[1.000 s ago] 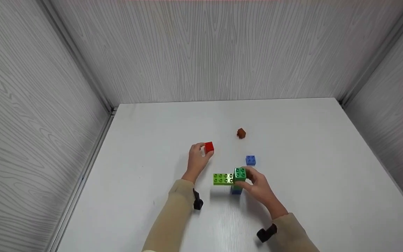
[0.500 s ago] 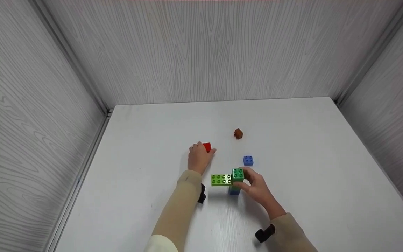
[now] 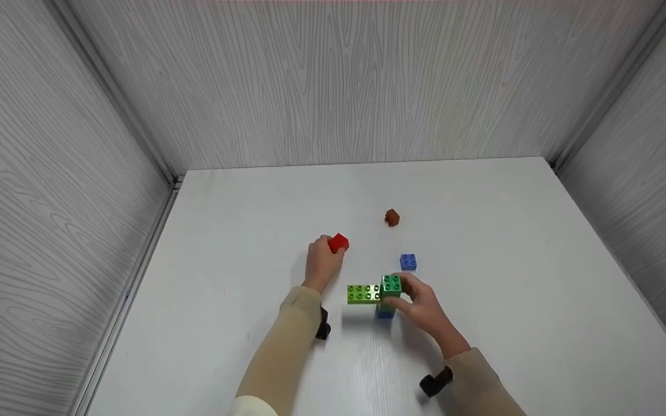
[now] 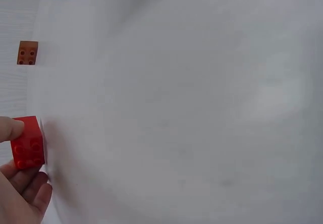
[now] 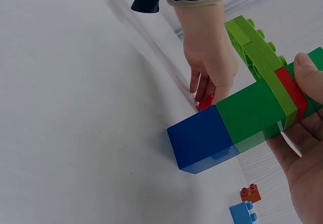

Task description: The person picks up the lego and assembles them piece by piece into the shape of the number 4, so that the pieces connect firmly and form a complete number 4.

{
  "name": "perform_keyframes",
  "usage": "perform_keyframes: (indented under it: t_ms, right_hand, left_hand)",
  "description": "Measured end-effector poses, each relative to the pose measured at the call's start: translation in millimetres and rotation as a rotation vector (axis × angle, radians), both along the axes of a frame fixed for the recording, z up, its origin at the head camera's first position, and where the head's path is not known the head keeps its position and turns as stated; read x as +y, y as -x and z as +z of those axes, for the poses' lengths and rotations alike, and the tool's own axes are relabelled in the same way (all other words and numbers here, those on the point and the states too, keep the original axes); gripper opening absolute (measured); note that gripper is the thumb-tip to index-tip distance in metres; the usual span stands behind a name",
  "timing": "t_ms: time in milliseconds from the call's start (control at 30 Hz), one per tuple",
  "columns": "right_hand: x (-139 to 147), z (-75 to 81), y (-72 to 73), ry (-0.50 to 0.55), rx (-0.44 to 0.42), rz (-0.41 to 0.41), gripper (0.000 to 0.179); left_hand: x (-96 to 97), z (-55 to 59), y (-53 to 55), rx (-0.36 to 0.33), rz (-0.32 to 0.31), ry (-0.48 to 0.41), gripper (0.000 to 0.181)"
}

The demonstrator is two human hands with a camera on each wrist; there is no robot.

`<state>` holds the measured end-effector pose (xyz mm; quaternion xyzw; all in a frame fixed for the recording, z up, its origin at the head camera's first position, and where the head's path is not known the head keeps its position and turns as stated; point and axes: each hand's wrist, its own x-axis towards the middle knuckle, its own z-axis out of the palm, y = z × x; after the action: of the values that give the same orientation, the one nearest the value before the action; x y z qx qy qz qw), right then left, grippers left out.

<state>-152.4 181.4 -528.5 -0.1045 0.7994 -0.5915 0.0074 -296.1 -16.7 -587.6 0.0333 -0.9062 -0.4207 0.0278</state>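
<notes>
My left hand point(image 3: 322, 263) pinches a red toy brick point(image 3: 339, 242) between thumb and fingers, left of the stack. In the left wrist view the brick is tilted, its studs point(image 4: 29, 152) towards the camera. With thumb and fingers, my right hand point(image 3: 425, 309) grips the upper part of a brick stack. A blue brick point(image 5: 202, 138) forms the bottom, with a green brick point(image 5: 250, 115) above it. Over these come a long lime-green brick point(image 3: 362, 293) jutting left, a thin-looking red one point(image 5: 292, 93) and a green one point(image 3: 391, 283) on top, partly covered by the fingers.
A small blue brick point(image 3: 408, 262) lies on the white table point(image 3: 483, 231) just beyond the stack. Farther back lies an orange-brown brick point(image 3: 392, 218) on its side. Grey wood-grain panels point(image 3: 333, 86) rise behind the table and at both sides.
The left hand has turned the red brick in its fingers; half a second ago the hand covered more of it, and now it sits tilted. The right hand and the stack hold still.
</notes>
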Motion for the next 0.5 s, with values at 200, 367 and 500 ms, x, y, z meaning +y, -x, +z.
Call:
perform_keyframes:
  t_ms: [200,367,500]
  right_hand:
    - [0,2.5,-0.3,-0.017,-0.011,0.004,0.036]
    - [-2,5.8,-1.3,-0.02,-0.013,0.012,0.036]
    - [-1,5.1,-1.5,-0.027,-0.01,0.007,0.036]
  left_hand:
    - [-2.0,-2.1,-9.0,0.005,-0.093,-0.108,0.032]
    - [-8.5,1.8,-21.5,0.003,-0.164,-0.156,0.034]
    - [-15.0,7.9,-34.3,0.011,-0.237,-0.206,0.035]
